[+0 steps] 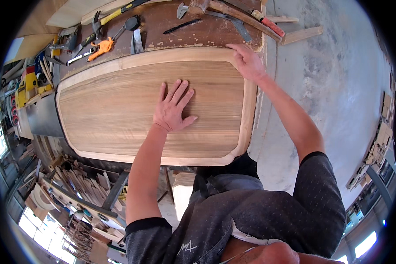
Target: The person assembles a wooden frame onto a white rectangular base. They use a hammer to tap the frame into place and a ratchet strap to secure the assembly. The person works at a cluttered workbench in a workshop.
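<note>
A large wooden panel [119, 101] with rounded corners lies flat before me, its brown striped middle framed by a paler wood border [141, 56]. My left hand [174, 110] rests palm down near the panel's middle, fingers spread, holding nothing. At the far right corner, my right hand [247, 64] grips the border. Its index finger lies along the far edge and the thumb bends over the top; the other fingers are mostly hidden.
Beyond the panel, a brown worktop [158, 37] carries a yellow-handled hammer [97, 26], an orange-handled tool [102, 47], a black pen [181, 26], a caliper [183, 10], a wooden mallet [246, 17] and a red-handled tool [273, 27]. Scrap wood [86, 185] is stacked at lower left.
</note>
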Demonstrator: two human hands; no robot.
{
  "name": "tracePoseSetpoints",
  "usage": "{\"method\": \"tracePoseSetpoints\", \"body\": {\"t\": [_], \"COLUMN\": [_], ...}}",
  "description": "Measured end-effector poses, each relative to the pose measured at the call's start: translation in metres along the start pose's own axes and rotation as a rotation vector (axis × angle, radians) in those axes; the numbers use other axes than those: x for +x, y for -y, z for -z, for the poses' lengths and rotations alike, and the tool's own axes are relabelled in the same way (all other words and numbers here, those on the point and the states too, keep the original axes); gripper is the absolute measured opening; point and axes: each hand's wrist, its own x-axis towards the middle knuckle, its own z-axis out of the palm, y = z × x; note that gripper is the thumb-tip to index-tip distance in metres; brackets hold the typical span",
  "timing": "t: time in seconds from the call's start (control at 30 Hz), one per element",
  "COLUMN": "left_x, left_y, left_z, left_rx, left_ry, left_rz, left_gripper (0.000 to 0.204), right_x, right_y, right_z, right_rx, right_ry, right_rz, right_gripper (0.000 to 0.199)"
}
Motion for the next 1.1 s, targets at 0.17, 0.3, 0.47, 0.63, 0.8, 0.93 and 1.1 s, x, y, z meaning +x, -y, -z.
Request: {"method": "tracePoseSetpoints", "body": {"t": [0.17,0.3,0.47,0.63,0.8,0.93,1.1], "left_x": [0.002,0.001,-0.006,-0.045,-0.098,-0.1,-0.097], "left_y": [-0.002,-0.006,-0.017,-0.082,-0.209,-0.27,-0.279], "left_z": [0.005,0.004,0.007,-0.022,-0.082,-0.111,-0.142], "left_rx": [0.008,0.003,0.077,0.088,-0.05,-0.9,-1.434], "left_ry": [-0.008,-0.016,0.02,-0.097,-0.333,-0.805,-1.098], "left_rz": [0.011,0.029,0.125,0.773,1.447,1.667,1.648], "left_gripper": [0.083,0.083,0.083,0.079,0.096,0.078,0.061], "right_x": [0.007,0.008,0.008,0.006,0.005,0.004,0.002], "right_y": [0.001,-0.005,-0.006,-0.004,-0.007,-0.011,-0.02], "right_z": [-0.006,-0.007,-0.003,0.006,0.014,0.019,0.007], "right_rx": [-0.045,-0.04,0.041,0.149,0.195,0.178,0.106], "right_ry": [0.046,0.044,0.104,0.192,0.242,0.281,0.237], "right_rz": [-0.022,0.008,0.027,-0.045,-0.045,0.001,0.085], "right_gripper": [0.03,0.032,0.036,0.043,0.048,0.054,0.058]}}
